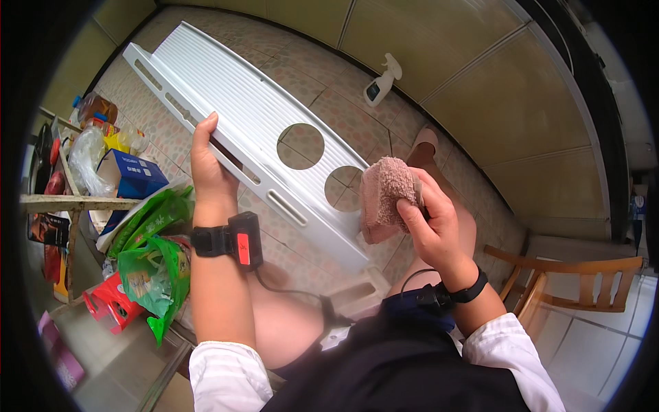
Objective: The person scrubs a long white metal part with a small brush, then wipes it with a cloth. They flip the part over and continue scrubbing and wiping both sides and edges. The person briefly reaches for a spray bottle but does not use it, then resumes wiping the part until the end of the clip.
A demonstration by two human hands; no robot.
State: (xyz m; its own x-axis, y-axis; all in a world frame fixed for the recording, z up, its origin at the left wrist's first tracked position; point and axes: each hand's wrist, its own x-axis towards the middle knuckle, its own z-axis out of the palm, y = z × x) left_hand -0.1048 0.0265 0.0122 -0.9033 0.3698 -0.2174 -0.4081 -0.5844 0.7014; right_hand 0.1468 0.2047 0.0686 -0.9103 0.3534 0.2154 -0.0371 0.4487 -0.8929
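Note:
A long white ribbed panel [237, 98] with two round holes and a slotted side rail slants across the middle of the view. My left hand [213, 159] grips the slotted rail, thumb on top, the fingers partly hidden behind it. In my right hand [432, 216] is a folded pink terry cloth [388, 198], held at the panel's near right end. The cloth overlaps the panel's edge in the picture; whether it touches cannot be told. The panel's near end lies above a pale plastic stool [360, 296] between my legs.
A white spray bottle [382, 82] stands on the tiled floor by the cabinet doors [412, 31]. At left, a shelf [77, 202] has bottles, a blue box [136, 172] and green plastic bags [154, 278] about it. A wooden chair [571, 278] is at right.

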